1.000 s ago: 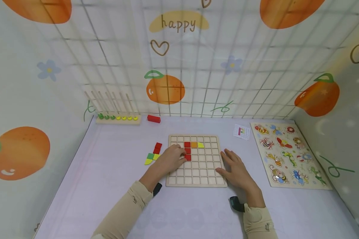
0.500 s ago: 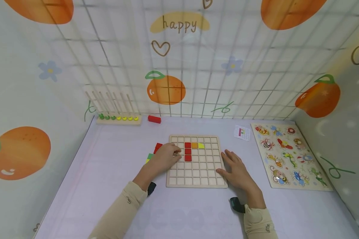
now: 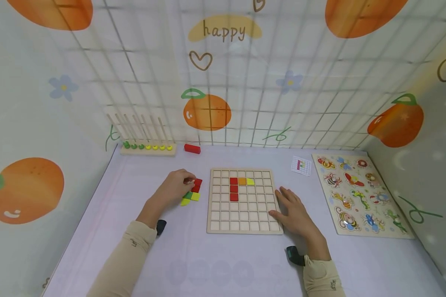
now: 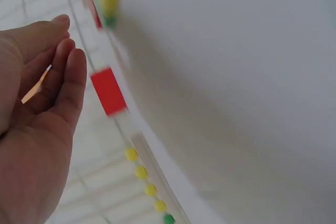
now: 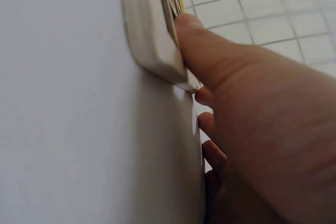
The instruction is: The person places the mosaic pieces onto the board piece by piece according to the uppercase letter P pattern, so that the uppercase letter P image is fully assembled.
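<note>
Touching grid board [image 3: 243, 216], right hand [image 3: 292, 211] spread, left hand [image 3: 172, 185] half-curled

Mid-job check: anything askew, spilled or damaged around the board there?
Nothing looks spilled or damaged, and the three red square tiles sit within their cells on the pale wooden grid board. The small white printed card off the board's far right corner lies slightly askew to its edges, a minor oddity.
</note>
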Tool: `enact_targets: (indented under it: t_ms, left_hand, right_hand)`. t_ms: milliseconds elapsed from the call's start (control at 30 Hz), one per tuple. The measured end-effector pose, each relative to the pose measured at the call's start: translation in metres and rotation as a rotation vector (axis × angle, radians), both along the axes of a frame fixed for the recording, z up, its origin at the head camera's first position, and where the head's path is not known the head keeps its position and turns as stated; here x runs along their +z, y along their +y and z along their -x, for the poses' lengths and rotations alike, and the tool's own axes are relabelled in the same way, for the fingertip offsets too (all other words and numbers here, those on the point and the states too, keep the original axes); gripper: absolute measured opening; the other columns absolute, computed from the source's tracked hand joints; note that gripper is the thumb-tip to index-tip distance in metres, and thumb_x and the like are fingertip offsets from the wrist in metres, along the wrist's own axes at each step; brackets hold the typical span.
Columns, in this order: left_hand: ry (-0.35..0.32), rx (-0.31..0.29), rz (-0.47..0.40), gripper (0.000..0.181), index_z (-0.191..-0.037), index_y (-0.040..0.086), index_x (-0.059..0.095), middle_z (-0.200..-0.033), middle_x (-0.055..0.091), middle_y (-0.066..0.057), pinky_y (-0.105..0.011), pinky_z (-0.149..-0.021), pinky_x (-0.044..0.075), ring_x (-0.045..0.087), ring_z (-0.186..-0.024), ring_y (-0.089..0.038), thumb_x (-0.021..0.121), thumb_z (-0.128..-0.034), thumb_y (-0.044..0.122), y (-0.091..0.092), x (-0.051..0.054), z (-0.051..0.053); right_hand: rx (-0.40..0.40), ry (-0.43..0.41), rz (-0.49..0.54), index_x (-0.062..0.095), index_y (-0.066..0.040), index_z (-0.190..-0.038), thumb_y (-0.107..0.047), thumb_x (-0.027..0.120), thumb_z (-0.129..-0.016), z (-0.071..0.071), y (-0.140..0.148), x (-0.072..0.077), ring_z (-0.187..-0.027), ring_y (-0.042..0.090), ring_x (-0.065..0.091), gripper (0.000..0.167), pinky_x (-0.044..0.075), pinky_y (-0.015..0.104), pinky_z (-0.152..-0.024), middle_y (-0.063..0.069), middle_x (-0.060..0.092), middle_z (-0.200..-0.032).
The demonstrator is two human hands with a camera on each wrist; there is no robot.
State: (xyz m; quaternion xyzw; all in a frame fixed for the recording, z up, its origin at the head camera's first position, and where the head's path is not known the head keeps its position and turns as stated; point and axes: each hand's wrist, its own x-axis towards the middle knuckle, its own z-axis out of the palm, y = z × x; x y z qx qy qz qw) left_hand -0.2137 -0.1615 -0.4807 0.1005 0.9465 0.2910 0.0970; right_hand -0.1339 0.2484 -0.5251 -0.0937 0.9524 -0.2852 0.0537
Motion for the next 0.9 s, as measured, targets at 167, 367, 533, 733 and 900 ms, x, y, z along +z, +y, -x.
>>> enact_targets:
  t_ms: [167, 367, 533, 733, 900]
  left_hand:
    - [-0.033, -0.021, 0.031, 0.033, -0.129, 0.012, 0.069, -0.114, 0.066, -0.003, -0.040, -0.095, 0.056, 0.059, -0.104, -0.022, 0.069, -0.0968, 0.017, -0.017, -0.002, 0.009]
    - [-0.094, -0.044, 0.045, 0.042, -0.136, 0.014, 0.064, -0.121, 0.064, -0.002, -0.042, -0.100, 0.054, 0.057, -0.110, -0.023, 0.072, -0.0952, 0.020, -0.019, -0.005, 0.019]
    - [-0.111, -0.086, 0.053, 0.045, -0.137, 0.013, 0.063, -0.123, 0.064, -0.003, -0.042, -0.102, 0.054, 0.058, -0.112, -0.022, 0.073, -0.0944, 0.019, -0.017, -0.008, 0.024]
    - [-0.091, -0.130, 0.054, 0.043, -0.136, 0.011, 0.064, -0.122, 0.064, -0.003, -0.042, -0.103, 0.053, 0.059, -0.112, -0.022, 0.072, -0.0947, 0.019, -0.015, -0.008, 0.027]
    - [-0.084, -0.146, 0.059, 0.041, -0.134, 0.010, 0.065, -0.121, 0.065, -0.004, -0.043, -0.103, 0.053, 0.060, -0.111, -0.023, 0.072, -0.0949, 0.019, -0.014, -0.009, 0.029]
  right_hand:
    - [0.002, 0.003, 0.004, 0.034, -0.004, -0.158, -0.039, 0.072, -0.094, 0.000, 0.001, 0.001, -0.155, 0.048, 0.014, 0.082, 0.021, 0.072, -0.118, 0.021, 0.023, -0.167]
    - [0.001, 0.003, 0.007, 0.034, -0.004, -0.158, -0.039, 0.072, -0.094, -0.001, 0.000, 0.001, -0.154, 0.048, 0.014, 0.082, 0.020, 0.072, -0.118, 0.021, 0.023, -0.167]
    - [0.005, -0.004, 0.012, 0.033, -0.004, -0.158, -0.038, 0.072, -0.094, -0.001, -0.001, 0.001, -0.155, 0.048, 0.013, 0.082, 0.020, 0.072, -0.118, 0.021, 0.023, -0.167]
    - [0.003, -0.008, 0.005, 0.033, -0.005, -0.159, -0.039, 0.071, -0.094, 0.000, -0.001, 0.001, -0.155, 0.047, 0.013, 0.082, 0.020, 0.072, -0.119, 0.020, 0.022, -0.168]
    - [-0.004, -0.017, 0.002, 0.032, -0.006, -0.159, -0.041, 0.071, -0.095, 0.000, 0.000, 0.000, -0.156, 0.046, 0.012, 0.083, 0.020, 0.071, -0.119, 0.019, 0.022, -0.168]
